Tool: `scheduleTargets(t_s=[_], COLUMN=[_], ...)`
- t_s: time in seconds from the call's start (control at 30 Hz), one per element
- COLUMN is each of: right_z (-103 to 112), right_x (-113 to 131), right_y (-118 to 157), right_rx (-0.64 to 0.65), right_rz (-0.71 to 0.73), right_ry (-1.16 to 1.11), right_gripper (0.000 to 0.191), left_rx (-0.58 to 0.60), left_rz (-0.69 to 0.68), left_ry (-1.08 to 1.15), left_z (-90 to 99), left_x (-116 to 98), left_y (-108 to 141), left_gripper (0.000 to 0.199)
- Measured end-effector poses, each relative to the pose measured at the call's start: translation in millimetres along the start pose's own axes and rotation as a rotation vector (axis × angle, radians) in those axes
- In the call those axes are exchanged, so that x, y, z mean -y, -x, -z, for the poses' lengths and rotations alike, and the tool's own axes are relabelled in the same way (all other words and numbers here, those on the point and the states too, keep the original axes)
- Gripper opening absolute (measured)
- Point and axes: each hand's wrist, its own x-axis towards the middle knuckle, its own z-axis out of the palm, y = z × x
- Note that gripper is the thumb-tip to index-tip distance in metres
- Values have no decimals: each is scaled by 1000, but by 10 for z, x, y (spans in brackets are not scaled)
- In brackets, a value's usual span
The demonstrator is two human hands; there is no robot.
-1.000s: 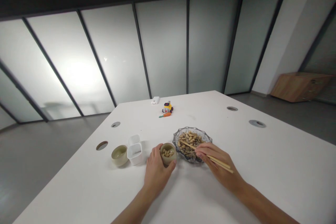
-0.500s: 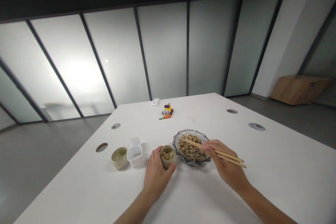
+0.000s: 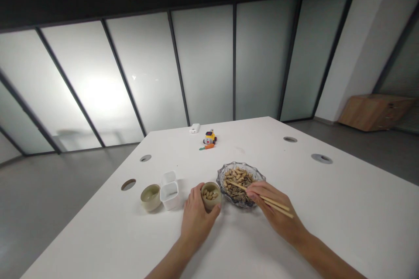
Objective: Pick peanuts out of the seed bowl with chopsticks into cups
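Observation:
My left hand is wrapped round a small green-beige cup that stands upright with several pale nuts inside. A pair of wooden chopsticks is pinched in my right hand. Their tips reach into a scalloped glass bowl just right of the cup. Peanuts fill the bowl's far part, and sunflower seeds lie nearer to me. I cannot make out whether the tips grip anything.
Left of my hand stand a second cup and a white plastic container with its lid part behind. Farther off on the white table are a toy vehicle, a toy carrot and a white box-shaped device.
My right hand has moved slightly left and down, and the chopstick tips have shifted toward the middle of the bowl. My left hand still holds the cup.

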Motion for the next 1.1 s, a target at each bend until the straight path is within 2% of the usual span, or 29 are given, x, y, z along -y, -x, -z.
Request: scheduleTargets(t_s=[0.33, 0.53, 0.9, 1.1], right_z=[38, 3, 0, 72], right_x=[-1, -1, -23, -35], right_y=[5, 26, 43, -20], right_rx=[-64, 0, 3, -112], right_rz=[69, 68, 24, 1], right_ry=[85, 53, 37, 66], right_gripper=[22, 23, 22, 28], left_rx=[-1, 0, -5, 5], left_rz=[13, 9, 7, 7], left_ry=[-12, -10, -4, -10], left_z=[-8, -9, -26, -26], left_x=[-9, 8, 10, 6], left_y=[5, 2, 7, 11], left_gripper=[66, 66, 66, 66])
